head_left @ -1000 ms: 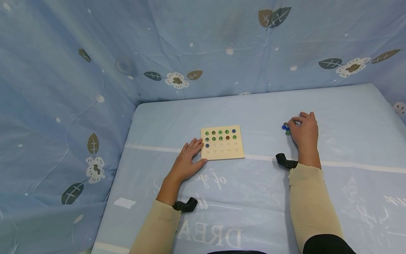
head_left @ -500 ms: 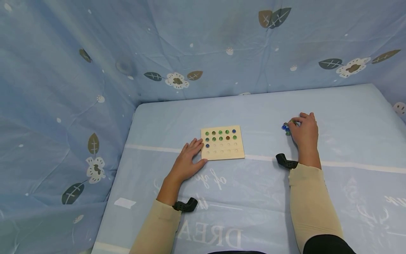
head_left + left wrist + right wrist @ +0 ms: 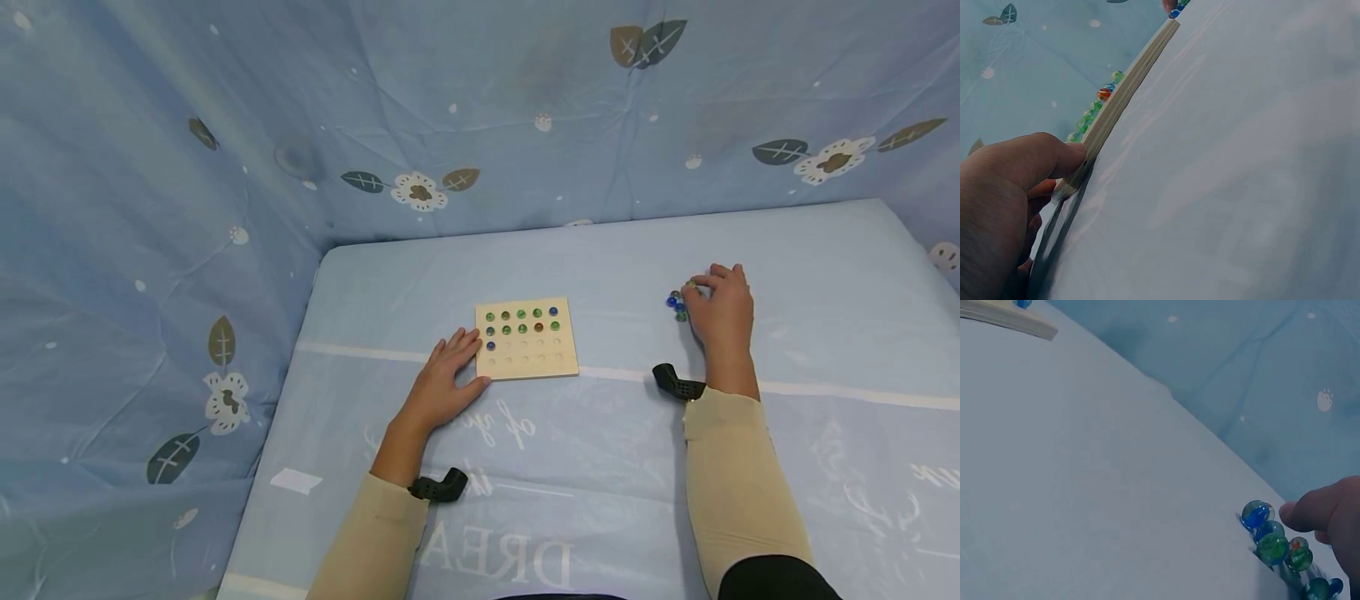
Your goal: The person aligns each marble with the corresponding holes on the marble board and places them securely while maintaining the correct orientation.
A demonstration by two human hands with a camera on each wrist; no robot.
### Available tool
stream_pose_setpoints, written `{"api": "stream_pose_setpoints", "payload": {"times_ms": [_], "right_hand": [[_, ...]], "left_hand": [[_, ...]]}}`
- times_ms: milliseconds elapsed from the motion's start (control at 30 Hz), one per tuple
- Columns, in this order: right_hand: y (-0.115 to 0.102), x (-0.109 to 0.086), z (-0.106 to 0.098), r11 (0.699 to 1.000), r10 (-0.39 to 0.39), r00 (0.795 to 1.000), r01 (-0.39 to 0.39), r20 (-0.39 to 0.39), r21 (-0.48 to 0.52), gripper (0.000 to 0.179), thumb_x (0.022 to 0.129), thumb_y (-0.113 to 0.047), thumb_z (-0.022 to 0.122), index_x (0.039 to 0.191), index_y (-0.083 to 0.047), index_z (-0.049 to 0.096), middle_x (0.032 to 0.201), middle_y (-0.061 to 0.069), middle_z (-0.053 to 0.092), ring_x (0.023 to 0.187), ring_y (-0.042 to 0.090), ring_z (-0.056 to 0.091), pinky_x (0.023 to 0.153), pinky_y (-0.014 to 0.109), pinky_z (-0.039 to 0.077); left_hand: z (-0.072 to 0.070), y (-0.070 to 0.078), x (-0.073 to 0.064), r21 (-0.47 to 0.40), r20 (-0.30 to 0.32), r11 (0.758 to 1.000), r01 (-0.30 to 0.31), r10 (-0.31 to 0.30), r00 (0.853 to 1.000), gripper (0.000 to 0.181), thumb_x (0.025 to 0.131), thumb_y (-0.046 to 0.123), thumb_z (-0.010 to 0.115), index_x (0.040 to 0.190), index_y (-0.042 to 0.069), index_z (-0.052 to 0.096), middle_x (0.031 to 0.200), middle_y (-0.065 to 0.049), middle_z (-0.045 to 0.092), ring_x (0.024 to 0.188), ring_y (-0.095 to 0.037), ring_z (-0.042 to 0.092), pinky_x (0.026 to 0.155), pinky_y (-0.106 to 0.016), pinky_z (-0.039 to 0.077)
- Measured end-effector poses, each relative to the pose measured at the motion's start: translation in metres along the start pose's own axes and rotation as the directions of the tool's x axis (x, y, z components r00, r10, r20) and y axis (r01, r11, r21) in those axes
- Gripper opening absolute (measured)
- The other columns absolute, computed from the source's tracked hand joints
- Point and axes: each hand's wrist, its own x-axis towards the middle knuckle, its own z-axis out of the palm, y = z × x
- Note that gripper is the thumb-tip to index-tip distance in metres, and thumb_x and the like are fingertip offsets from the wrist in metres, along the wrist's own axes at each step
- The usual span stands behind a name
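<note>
In the head view my left hand (image 3: 442, 385) rests at the near left corner of a pale wooden board (image 3: 527, 369). Its thumb touches the front edge; its spread fingers lie along the left side. Green, blue and brownish-red glass marbles (image 3: 538, 327) fill two rows of the board's hollows, and one blue marble (image 3: 491, 345) starts the third. My right hand (image 3: 720, 310) bends over a small cluster of marbles (image 3: 678, 305) at the right. Between its thumb and index finger shows a yellowish-green marble (image 3: 692, 284). In the right wrist view the thumb (image 3: 1310, 511) is close beside several swirled marbles (image 3: 1272, 549).
A light blue printed cloth covers the table (image 3: 600, 467). Behind and to the left hangs a blue patterned curtain (image 3: 525, 150). A white patch (image 3: 296, 481) is at the left of the cloth. Black wrist devices (image 3: 442, 485) sit at both cuffs.
Both hands stay nearly where they were. The right fingertips shift slightly at the marbles; the board and the marbles in it look the same.
</note>
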Motion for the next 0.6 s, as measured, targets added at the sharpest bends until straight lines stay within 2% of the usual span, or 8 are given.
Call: {"api": "stream_pose_setpoints", "payload": {"times_ms": [300, 433, 600], "right_hand": [[-0.010, -0.003, 0.000, 0.994, -0.032, 0.998, 0.038, -0.060, 0.105, 0.042, 0.093, -0.034, 0.055, 0.122, -0.005, 0.063, 0.152, 0.001, 0.034, 0.146, 0.012, 0.005, 0.119, 0.043, 0.010], [-0.018, -0.006, 0.002, 0.982, -0.092, 0.994, 0.100, -0.056, 0.161, 0.041, 0.091, -0.035, 0.059, 0.120, -0.007, 0.065, 0.149, -0.004, 0.038, 0.144, 0.006, 0.008, 0.119, 0.041, 0.014], [-0.030, -0.010, 0.010, 0.964, -0.178, 0.984, 0.177, -0.015, 0.198, 0.039, 0.090, -0.036, 0.062, 0.117, -0.008, 0.067, 0.148, -0.008, 0.040, 0.143, 0.001, 0.011, 0.118, 0.044, 0.017]], "left_hand": [[0.000, 0.000, 0.000, 0.003, 0.003, 1.000, -0.005, 0.005, 1.000, 0.067, 0.089, 0.045, 0.059, 0.147, 0.022, 0.034, 0.153, 0.010, 0.028, 0.145, -0.010, 0.015, 0.120, -0.040, 0.012], [0.000, 0.000, -0.001, -0.012, -0.003, 1.000, -0.010, 0.010, 1.000, 0.067, 0.088, 0.043, 0.060, 0.146, 0.020, 0.035, 0.153, 0.009, 0.028, 0.144, -0.010, 0.015, 0.120, -0.038, 0.010], [-0.001, -0.001, -0.001, -0.022, -0.008, 1.000, -0.015, 0.015, 1.000, 0.067, 0.088, 0.043, 0.061, 0.146, 0.019, 0.036, 0.153, 0.008, 0.029, 0.144, -0.011, 0.016, 0.120, -0.037, 0.010]]}}
